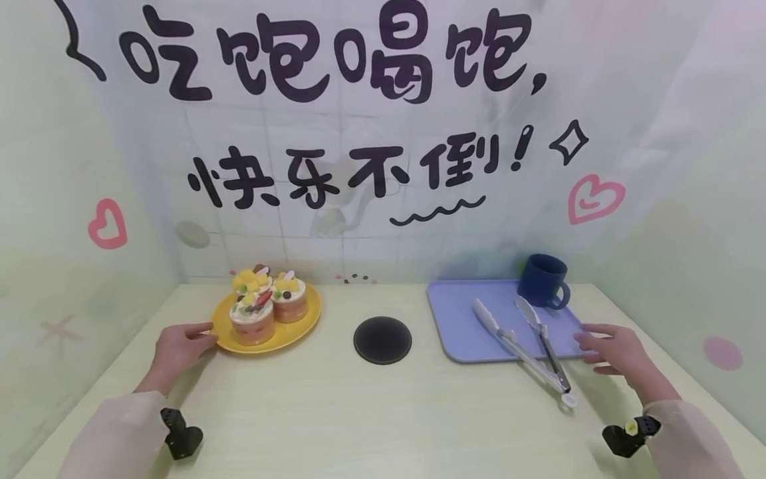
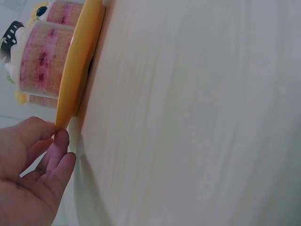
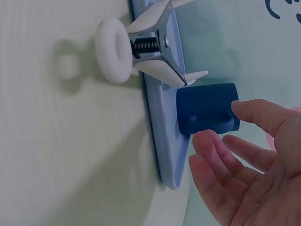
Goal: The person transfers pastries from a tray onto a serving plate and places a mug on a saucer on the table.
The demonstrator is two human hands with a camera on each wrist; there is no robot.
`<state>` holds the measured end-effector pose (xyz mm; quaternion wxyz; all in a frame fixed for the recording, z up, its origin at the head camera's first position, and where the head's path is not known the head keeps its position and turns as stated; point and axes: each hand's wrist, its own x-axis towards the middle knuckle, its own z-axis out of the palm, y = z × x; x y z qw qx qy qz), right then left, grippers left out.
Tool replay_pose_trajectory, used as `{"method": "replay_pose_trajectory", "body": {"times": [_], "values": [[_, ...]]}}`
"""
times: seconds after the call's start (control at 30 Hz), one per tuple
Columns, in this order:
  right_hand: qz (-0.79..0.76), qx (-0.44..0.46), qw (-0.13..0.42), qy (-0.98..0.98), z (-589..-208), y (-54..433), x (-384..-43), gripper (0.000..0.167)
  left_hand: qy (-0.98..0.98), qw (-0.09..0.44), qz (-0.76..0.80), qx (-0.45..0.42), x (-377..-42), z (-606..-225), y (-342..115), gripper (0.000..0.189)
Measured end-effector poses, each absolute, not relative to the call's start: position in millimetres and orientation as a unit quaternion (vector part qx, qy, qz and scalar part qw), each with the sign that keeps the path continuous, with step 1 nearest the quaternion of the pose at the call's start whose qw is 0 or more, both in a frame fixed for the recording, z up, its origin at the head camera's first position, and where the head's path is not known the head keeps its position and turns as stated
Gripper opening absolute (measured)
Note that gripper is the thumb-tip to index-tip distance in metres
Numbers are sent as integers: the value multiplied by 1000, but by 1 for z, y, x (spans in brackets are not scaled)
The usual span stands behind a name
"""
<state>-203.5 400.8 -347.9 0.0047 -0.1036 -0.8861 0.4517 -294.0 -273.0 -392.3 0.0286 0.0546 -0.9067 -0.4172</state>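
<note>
My left hand (image 1: 182, 346) pinches the near left rim of a yellow plate (image 1: 305, 327) between thumb and fingertips. Up close in the left wrist view, that rim sits between the thumb and fingers (image 2: 57, 146). Three cups of layered cake (image 1: 253, 322) stand on the plate, topped with cream and fruit pieces. My right hand (image 1: 616, 351) is held with loosely spread fingers at the right edge of a blue tray (image 1: 461, 326), with nothing in its grip. A dark blue mug (image 1: 541, 279) stands at the tray's back right corner. White-tipped tongs (image 1: 526, 356) lie spread across the tray, their handle end over its front edge.
A round black disc (image 1: 383, 340) lies on the pale tabletop (image 1: 359, 419) between plate and tray. Behind rises a printed backdrop (image 1: 335, 133) with large dark characters, and side walls flank the table. A black wrist camera (image 1: 181, 434) is on the left wrist, another on the right.
</note>
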Motion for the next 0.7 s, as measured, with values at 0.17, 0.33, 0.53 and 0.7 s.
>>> {"method": "replay_pose_trajectory", "body": {"times": [0.17, 0.33, 0.53, 0.7], "values": [[461, -103, 21, -881, -342, 406, -212, 66, -907, 28, -416, 53, -295, -393, -274, 48], [473, -94, 21, -876, -335, 412, -223, 65, -907, 27, -418, 50, -296, -394, -275, 49], [486, -87, 37, -869, -328, 413, -234, 65, -906, 31, -418, 50, -296, -395, -275, 48], [484, -84, 54, -869, -325, 413, -243, 63, -905, 34, -422, 51, -296, -395, -275, 47]]}}
